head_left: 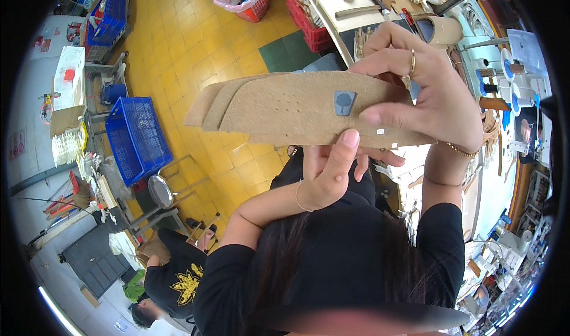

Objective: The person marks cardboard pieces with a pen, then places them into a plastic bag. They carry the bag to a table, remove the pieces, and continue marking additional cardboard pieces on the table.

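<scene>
A small stack of tan suede leather pieces [279,107] is held up in front of my chest, its layers fanned at the left end. The top piece bears a row of small punched holes and a grey patch [343,103] with a tree shape. My left hand [332,166] grips the lower edge, thumb on the front and the other fingers behind. My right hand [424,80] clasps the right end from above, its thumb pressed on the front below the patch. Some of its fingers are hidden behind the leather. Small white stickers [380,131] sit near the lower right edge.
A worktable [350,9] with cut leather pieces stands at the upper right, red crates [314,36] beside it. A lined red basket [252,6] is on the yellow floor. Blue crates [133,140] and a stool [160,191] are at left. Another person [172,282] sits lower left.
</scene>
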Demonstrator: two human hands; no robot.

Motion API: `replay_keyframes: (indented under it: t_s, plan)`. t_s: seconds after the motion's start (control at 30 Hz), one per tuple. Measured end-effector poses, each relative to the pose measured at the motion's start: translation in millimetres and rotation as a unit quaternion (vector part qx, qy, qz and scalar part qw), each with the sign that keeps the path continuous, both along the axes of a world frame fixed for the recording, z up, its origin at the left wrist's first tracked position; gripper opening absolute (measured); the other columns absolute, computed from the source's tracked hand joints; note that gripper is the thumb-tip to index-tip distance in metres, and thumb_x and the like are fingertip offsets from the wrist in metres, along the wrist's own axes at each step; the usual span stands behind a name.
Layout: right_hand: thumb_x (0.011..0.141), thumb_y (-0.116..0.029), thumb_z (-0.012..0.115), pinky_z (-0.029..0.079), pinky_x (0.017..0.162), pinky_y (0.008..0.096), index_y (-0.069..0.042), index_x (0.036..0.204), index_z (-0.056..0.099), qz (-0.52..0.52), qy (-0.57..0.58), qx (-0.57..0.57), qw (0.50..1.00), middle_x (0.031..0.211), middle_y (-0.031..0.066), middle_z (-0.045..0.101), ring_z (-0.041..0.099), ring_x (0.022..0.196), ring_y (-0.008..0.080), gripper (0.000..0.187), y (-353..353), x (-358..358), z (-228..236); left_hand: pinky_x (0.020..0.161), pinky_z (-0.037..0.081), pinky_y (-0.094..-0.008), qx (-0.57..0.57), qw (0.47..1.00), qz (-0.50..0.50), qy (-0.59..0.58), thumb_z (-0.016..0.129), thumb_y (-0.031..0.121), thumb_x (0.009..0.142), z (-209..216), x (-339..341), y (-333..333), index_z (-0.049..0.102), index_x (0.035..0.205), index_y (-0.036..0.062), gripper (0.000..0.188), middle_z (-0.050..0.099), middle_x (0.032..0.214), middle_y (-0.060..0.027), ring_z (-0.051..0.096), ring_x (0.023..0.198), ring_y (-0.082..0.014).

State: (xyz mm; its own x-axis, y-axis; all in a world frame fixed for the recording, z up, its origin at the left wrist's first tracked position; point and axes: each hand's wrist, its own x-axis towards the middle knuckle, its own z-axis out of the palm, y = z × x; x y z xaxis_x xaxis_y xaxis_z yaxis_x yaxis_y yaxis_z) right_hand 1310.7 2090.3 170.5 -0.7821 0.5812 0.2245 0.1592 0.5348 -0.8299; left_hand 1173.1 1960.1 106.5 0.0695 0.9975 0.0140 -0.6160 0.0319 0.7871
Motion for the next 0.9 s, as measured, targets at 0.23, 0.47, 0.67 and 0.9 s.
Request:
replay_keyframes:
  t_s: [0.23,0.47,0.67,0.9]
  plan:
    - [0.078,-0.026,0.075,0.04,0.076,0.0288,-0.002,0.085,0.057,0.036,0.017,-0.092,0.995,0.097,0.0075,0.053,0.05,0.087,0.0172,0.03,-4,-7,-12,0.038,0.046,-0.0242,-0.028,0.999,0.036,0.007,0.043,0.03,0.094,3,3,-3,0.038,0.127,-0.0081,0.05,0.062,0.109,-0.0257,0.071,0.071,-0.0316]
    - [0.079,-0.025,0.072,0.037,0.073,0.0271,-0.003,0.08,0.052,0.039,-0.007,-0.21,0.977,0.095,0.008,0.053,0.048,0.084,0.0138,0.03,-8,-7,-9,0.037,0.047,-0.0243,-0.051,0.998,0.045,0.014,0.044,0.032,0.092,2,6,-9,0.041,0.124,-0.0096,0.053,0.067,0.098,-0.0228,0.071,0.066,-0.0285]
    - [0.081,-0.024,0.071,0.037,0.072,0.0263,-0.003,0.08,0.052,0.045,0.01,-0.241,0.969,0.095,0.0078,0.053,0.047,0.084,0.0131,0.028,-12,-6,-11,0.036,0.046,-0.0235,-0.047,0.997,0.05,0.021,0.044,0.031,0.092,4,8,-12,0.042,0.125,-0.0097,0.052,0.066,0.1,-0.0233,0.071,0.067,-0.0282]
    - [0.08,-0.024,0.072,0.037,0.071,0.0265,-0.003,0.079,0.052,0.037,0.018,-0.238,0.97,0.095,0.0079,0.052,0.048,0.083,0.0132,0.029,-18,-3,-11,0.036,0.047,-0.0234,-0.042,0.998,0.024,0.03,0.043,0.03,0.094,7,7,-17,0.039,0.127,-0.0094,0.052,0.065,0.104,-0.0239,0.072,0.07,-0.0288]
